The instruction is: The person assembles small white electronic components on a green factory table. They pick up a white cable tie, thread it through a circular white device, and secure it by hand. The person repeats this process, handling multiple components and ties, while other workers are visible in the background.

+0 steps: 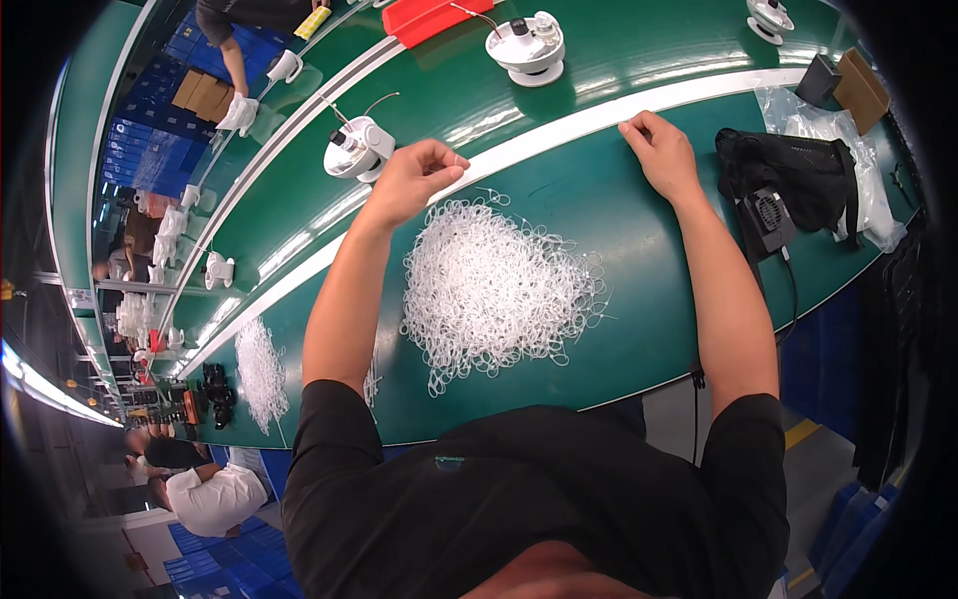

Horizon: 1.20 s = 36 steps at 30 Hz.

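My left hand [412, 183] hovers beside the white rail, just above the upper left of a big pile of looped white plastic ties [489, 290]. Its fingers bend toward the thumb, the tips close together in a pinch. Farther right, my right hand [663, 157] is at the rail's near edge with its fingers curled against the thumb. Whatever either hand may pinch is too small to make out. Just past my left hand, a white rounded device [357, 150] with a black knob and a thin wire sits on the green conveyor.
More white devices [526, 50] stand on the conveyor, near a red bin [429, 15]. On the right lie a black bag [788, 175], a small black fan-like device [768, 220] and clear plastic [868, 190]. A second tie pile [261, 374] is at left. Other people work beyond.
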### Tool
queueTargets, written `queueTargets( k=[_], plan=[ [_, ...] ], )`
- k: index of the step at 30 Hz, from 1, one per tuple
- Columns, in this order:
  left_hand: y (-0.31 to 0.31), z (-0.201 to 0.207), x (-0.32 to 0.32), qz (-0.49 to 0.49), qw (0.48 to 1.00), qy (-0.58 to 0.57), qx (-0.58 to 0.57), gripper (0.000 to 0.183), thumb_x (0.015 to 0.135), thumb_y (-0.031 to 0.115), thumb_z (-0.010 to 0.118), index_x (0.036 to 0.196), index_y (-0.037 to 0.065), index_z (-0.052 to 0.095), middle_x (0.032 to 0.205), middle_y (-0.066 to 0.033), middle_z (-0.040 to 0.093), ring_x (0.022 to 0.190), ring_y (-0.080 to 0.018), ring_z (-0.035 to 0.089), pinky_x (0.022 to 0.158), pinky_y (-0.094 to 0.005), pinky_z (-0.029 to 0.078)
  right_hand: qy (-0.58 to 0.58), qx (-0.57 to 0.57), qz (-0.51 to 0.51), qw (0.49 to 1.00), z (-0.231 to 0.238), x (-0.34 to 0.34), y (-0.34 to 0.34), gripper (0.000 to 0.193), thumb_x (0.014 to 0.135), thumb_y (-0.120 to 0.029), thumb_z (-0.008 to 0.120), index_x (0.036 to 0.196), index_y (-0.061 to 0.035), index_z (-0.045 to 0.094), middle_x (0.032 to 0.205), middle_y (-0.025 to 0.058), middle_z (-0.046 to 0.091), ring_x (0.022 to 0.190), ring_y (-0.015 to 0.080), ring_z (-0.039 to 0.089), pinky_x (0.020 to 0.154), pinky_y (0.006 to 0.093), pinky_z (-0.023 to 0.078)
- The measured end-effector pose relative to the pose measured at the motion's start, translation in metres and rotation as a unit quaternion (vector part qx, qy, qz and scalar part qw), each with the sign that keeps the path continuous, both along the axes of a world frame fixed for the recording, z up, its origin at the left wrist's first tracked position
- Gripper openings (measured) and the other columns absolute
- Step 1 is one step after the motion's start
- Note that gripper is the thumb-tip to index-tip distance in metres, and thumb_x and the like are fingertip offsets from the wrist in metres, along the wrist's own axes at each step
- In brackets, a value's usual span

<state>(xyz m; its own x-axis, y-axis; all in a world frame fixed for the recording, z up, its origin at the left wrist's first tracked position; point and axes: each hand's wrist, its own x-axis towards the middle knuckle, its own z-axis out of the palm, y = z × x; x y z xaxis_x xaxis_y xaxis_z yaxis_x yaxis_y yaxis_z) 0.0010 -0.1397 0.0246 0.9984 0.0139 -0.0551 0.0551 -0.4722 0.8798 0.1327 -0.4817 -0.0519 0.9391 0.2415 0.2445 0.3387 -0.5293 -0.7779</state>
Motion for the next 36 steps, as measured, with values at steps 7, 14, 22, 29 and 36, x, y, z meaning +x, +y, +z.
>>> queueTargets(
  k=[7,14,22,29,36],
  plan=[
    [0.047,0.023,-0.012,0.198,0.913,-0.253,-0.249,0.014,0.094,0.006,0.070,0.105,-0.002,0.069,0.091,-0.0089,0.071,0.070,-0.0121,0.062,0.060,-0.0234,0.049,-0.046,-0.005,0.014,0.999,-0.003,-0.001,0.001,0.028,0.094,-0.034,0.065,0.093,-0.0055,0.067,0.083,0.0112,0.070,0.074,0.0306,0.065,0.069,0.0398,0.049],
    [0.152,-0.007,-0.008,0.467,0.874,-0.120,-0.061,0.049,0.095,0.036,0.070,0.115,-0.007,0.061,0.102,-0.0150,0.068,0.076,-0.0216,0.070,0.055,-0.0299,0.056,-0.035,-0.004,0.021,0.999,0.006,-0.007,0.004,0.029,0.095,-0.032,0.064,0.094,-0.0031,0.067,0.088,0.0131,0.070,0.078,0.0315,0.065,0.071,0.0403,0.049],
    [0.121,-0.034,0.024,0.368,0.880,-0.026,-0.298,0.036,0.105,0.022,0.048,0.118,-0.012,0.051,0.119,-0.0247,0.060,0.097,-0.0349,0.070,0.076,-0.0400,0.065,-0.040,0.032,0.039,0.998,0.007,-0.008,0.009,0.032,0.097,-0.032,0.063,0.102,-0.0018,0.070,0.094,0.0148,0.070,0.083,0.0316,0.066,0.076,0.0389,0.050],
    [0.006,0.002,0.024,0.200,0.942,-0.021,-0.269,0.037,0.105,0.022,0.050,0.121,-0.010,0.052,0.116,-0.0220,0.065,0.096,-0.0331,0.071,0.081,-0.0402,0.064,-0.017,0.150,0.103,0.983,0.021,-0.028,0.023,0.037,0.101,-0.031,0.057,0.114,0.0020,0.068,0.103,0.0183,0.068,0.098,0.0324,0.065,0.088,0.0373,0.049],
    [-0.102,-0.002,0.018,0.053,0.975,0.073,-0.202,0.036,0.104,0.023,0.054,0.114,-0.011,0.058,0.100,-0.0163,0.070,0.084,-0.0236,0.072,0.071,-0.0327,0.064,-0.090,0.170,0.077,0.978,0.028,-0.036,0.022,0.035,0.101,-0.027,0.056,0.115,0.0025,0.068,0.100,0.0211,0.067,0.095,0.0364,0.064,0.087,0.0406,0.049]
  ],
)
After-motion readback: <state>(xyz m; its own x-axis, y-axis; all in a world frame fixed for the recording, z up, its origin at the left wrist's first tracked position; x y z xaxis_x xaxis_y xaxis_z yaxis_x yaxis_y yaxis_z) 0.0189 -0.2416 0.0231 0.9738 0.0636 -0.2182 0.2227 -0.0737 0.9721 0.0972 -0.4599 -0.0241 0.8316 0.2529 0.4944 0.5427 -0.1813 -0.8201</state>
